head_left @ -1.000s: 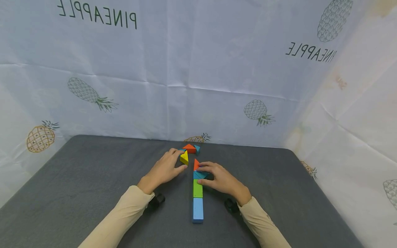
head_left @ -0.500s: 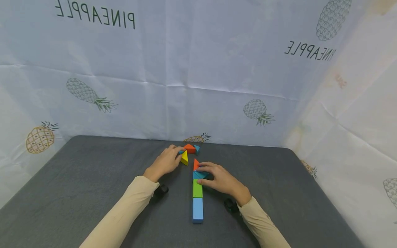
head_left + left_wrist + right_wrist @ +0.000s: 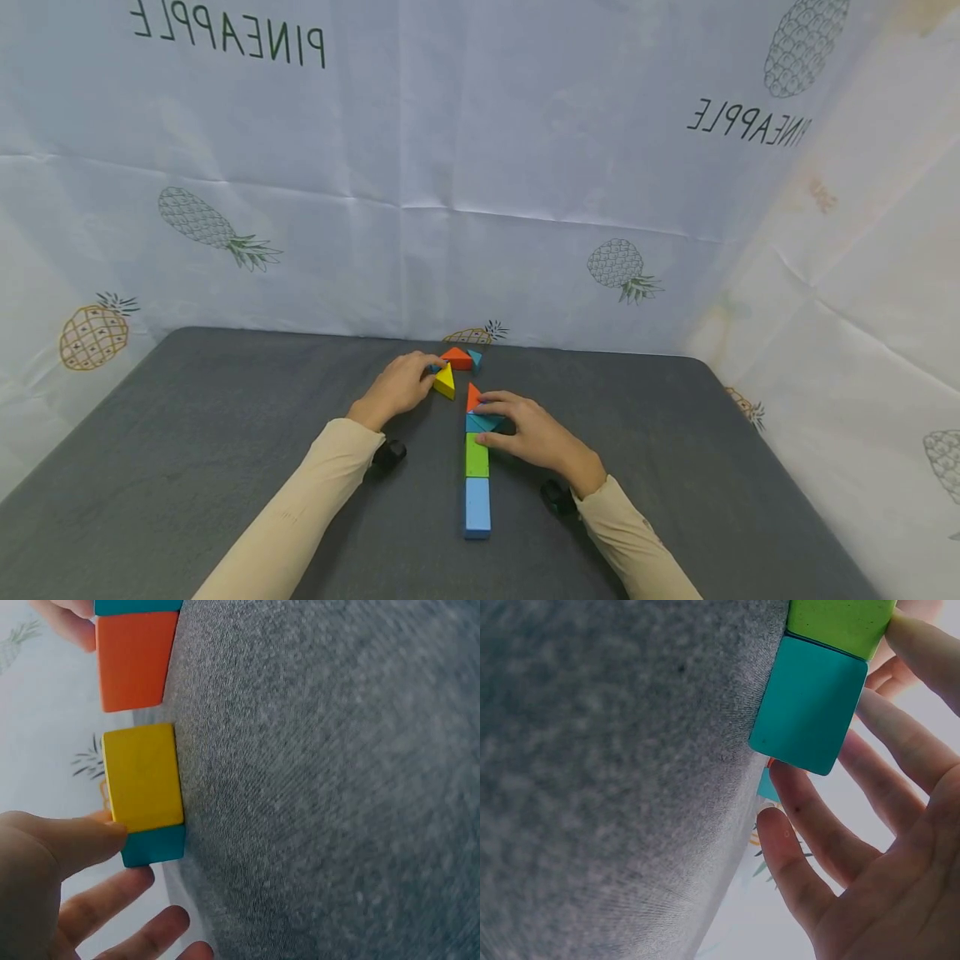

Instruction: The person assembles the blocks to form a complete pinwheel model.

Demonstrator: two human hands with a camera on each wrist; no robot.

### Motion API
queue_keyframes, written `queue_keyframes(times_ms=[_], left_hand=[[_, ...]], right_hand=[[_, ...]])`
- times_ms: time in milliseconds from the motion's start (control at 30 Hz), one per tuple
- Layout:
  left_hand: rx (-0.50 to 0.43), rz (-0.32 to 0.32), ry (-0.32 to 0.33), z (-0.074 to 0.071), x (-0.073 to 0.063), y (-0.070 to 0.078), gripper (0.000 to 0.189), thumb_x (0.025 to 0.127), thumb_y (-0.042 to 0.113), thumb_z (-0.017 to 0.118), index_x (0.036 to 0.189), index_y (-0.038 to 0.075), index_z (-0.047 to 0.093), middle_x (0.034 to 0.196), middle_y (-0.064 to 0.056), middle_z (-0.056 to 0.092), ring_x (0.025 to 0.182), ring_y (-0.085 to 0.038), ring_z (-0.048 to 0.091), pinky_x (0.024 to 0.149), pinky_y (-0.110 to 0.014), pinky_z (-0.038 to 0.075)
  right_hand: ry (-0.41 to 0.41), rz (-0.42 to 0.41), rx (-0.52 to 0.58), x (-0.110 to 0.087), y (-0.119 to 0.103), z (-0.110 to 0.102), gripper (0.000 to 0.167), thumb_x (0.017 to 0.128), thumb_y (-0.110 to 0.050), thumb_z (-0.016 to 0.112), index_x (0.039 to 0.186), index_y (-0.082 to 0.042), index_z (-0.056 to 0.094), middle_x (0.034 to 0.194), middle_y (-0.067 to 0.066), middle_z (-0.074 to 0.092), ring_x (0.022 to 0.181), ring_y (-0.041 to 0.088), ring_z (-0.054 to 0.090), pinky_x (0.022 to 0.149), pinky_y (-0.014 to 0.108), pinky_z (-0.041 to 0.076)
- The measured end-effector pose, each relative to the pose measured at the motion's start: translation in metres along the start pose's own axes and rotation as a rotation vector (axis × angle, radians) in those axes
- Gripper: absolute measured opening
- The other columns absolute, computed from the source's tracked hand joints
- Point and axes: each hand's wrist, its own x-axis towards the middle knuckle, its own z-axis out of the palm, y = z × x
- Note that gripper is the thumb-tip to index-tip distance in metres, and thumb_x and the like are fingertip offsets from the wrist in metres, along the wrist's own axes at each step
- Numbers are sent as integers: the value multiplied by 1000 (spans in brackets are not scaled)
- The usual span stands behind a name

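In the head view a row of toy blocks runs away from me: light blue [image 3: 477, 507], green [image 3: 477, 455], teal triangles [image 3: 480, 423] and an orange-red triangle [image 3: 473, 397]. My right hand [image 3: 531, 432] lies along the row's right side, thumb at the green block, fingertips by the orange-red triangle, fingers loosely spread. Left of the row's far end, my left hand [image 3: 397, 385] pinches a teal triangular block [image 3: 154, 846] standing against a yellow triangular block [image 3: 446, 381]. Its thumb tip lies at the seam between these two. The hand mostly hides that teal block in the head view.
Behind the yellow block lie another orange-red triangle [image 3: 457, 360] and a small teal triangle [image 3: 475, 358]. The dark grey table [image 3: 225, 433] ends at a pineapple-print cloth [image 3: 480, 275]. A dark wrist camera [image 3: 390, 454] sits below the left hand.
My left hand has moved forward and right, and its spread thumb has closed in toward the fingers at the teal block. My right hand and the row have stayed in place.
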Motion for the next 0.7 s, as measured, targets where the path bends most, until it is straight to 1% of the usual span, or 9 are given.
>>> queue_keyframes(times_ms=[133, 300, 467, 567, 700], left_hand=[[-20, -21, 9, -2, 0, -1, 31, 98, 12, 62, 129, 14, 67, 138, -14, 59, 128, -34, 55, 103, -52, 47], [-33, -44, 20, -4, -1, 0, 26, 96, 14, 66, 121, 14, 69, 129, -14, 62, 116, -32, 60, 96, -49, 51], [-35, -32, 31, -5, -2, -2, 18, 95, 13, 66, 113, 13, 70, 121, -13, 65, 107, -29, 62, 89, -46, 52], [-53, -27, 36, -7, -3, -5, 19, 94, 12, 67, 114, 12, 69, 120, -13, 66, 106, -29, 62, 87, -46, 53], [-76, -45, 36, -9, -6, -9, 26, 93, 13, 68, 119, 9, 67, 120, -14, 66, 107, -30, 63, 89, -47, 53]], right_hand=[[-2, 4, 1, 0, 0, 0, 47, 95, -38, 66, 135, -14, 62, 149, 12, 50, 139, 34, 46, 109, 55, 42], [-3, 1, 7, 0, 1, 0, 47, 95, -38, 66, 135, -13, 62, 149, 12, 49, 139, 34, 46, 109, 55, 42], [-2, -7, 5, 0, 1, 0, 47, 95, -37, 66, 135, -13, 62, 149, 12, 50, 139, 34, 46, 109, 53, 43], [-2, -9, 5, 0, 1, 0, 47, 95, -37, 66, 135, -13, 62, 149, 12, 50, 139, 33, 46, 109, 53, 43], [-3, -3, 17, -1, 1, 0, 47, 95, -38, 66, 135, -13, 62, 149, 12, 50, 139, 34, 46, 109, 54, 42]])
